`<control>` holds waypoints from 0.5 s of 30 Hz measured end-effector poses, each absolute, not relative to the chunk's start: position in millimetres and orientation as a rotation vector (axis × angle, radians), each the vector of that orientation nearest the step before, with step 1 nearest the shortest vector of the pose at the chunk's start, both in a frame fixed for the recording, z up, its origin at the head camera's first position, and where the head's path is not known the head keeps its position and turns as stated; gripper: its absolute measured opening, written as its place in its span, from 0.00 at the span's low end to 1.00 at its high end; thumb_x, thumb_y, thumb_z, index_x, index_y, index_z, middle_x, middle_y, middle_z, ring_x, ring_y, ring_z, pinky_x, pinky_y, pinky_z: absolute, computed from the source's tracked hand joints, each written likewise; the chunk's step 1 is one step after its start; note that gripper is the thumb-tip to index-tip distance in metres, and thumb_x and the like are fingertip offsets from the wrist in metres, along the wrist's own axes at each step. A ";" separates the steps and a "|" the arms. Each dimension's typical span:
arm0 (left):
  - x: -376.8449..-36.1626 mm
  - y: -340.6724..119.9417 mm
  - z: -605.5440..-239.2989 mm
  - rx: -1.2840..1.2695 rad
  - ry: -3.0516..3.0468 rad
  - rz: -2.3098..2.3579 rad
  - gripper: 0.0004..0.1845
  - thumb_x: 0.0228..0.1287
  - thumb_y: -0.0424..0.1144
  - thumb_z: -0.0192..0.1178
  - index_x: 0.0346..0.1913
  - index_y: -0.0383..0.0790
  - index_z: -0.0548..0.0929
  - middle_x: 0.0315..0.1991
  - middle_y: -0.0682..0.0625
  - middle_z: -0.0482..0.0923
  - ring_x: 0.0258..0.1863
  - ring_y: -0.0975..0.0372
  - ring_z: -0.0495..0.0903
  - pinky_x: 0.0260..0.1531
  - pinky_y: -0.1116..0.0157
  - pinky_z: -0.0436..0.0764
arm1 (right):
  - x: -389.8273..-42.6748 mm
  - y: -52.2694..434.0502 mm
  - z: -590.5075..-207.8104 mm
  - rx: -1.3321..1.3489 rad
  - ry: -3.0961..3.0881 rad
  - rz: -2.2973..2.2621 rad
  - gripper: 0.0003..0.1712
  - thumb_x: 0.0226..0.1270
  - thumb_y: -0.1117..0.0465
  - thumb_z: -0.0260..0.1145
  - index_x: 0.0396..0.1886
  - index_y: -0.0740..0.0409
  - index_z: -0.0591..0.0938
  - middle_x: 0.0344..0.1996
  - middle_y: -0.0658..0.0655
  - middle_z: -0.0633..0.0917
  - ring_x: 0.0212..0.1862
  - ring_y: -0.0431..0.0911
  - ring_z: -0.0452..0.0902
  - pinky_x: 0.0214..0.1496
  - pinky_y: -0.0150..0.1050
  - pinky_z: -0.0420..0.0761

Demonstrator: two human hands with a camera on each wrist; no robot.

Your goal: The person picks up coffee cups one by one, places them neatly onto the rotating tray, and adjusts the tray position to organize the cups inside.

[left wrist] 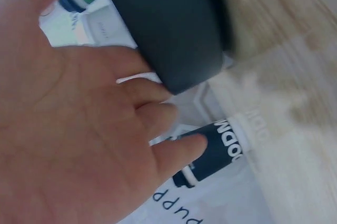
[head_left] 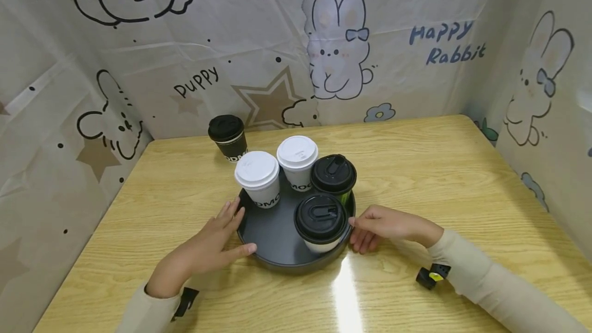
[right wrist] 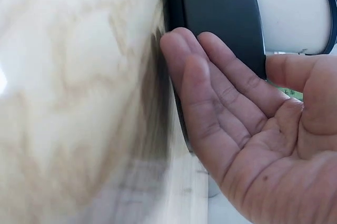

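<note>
A round black tray (head_left: 277,238) stands on the table, bearing two cups with white lids, a left one (head_left: 257,176) and a rear one (head_left: 298,161), and two with black lids, a right one (head_left: 334,173) and a front one (head_left: 321,220). My left hand (head_left: 208,251) lies along the tray's left rim, fingers spread and thumb at the front edge. At the right side, my right hand (head_left: 384,225) touches the tray with its thumb at the rim; in the right wrist view its fingers (right wrist: 231,95) lie fairly straight against the outer wall.
A dark cup with a black lid (head_left: 228,137) stands on the wooden table (head_left: 439,168) behind the tray, to the left. Cloth (head_left: 259,40) printed with cartoon animals hangs behind the table and at both sides.
</note>
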State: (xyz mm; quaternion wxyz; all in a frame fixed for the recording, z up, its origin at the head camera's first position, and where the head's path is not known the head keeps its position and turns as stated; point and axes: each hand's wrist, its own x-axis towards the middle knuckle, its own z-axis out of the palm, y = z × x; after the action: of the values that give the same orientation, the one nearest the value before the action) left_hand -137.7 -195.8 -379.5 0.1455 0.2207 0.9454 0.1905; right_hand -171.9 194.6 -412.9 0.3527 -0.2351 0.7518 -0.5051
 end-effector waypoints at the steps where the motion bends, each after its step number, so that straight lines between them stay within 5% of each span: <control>1: -135.4 -195.3 -377.4 0.625 2.704 0.548 0.52 0.61 0.68 0.51 0.74 0.31 0.53 0.77 0.39 0.37 0.74 0.42 0.36 0.65 0.35 0.44 | -174.1 195.9 -413.1 -0.597 1.946 -1.305 0.28 0.78 0.55 0.45 0.36 0.74 0.84 0.31 0.66 0.87 0.34 0.53 0.85 0.35 0.43 0.84; 15: -113.5 -187.7 -358.8 0.782 2.460 0.603 0.49 0.58 0.64 0.59 0.71 0.32 0.61 0.76 0.42 0.45 0.75 0.45 0.38 0.67 0.38 0.43 | -208.2 206.3 -412.4 -0.463 2.004 -1.294 0.33 0.79 0.52 0.42 0.34 0.76 0.82 0.31 0.63 0.87 0.33 0.50 0.85 0.37 0.42 0.84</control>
State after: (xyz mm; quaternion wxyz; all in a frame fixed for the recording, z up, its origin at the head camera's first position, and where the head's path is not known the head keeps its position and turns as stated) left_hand -113.5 -187.7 -358.8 0.2430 0.2863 0.9002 0.2207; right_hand -208.2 206.3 -412.4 0.3483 -0.1787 0.7730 -0.4993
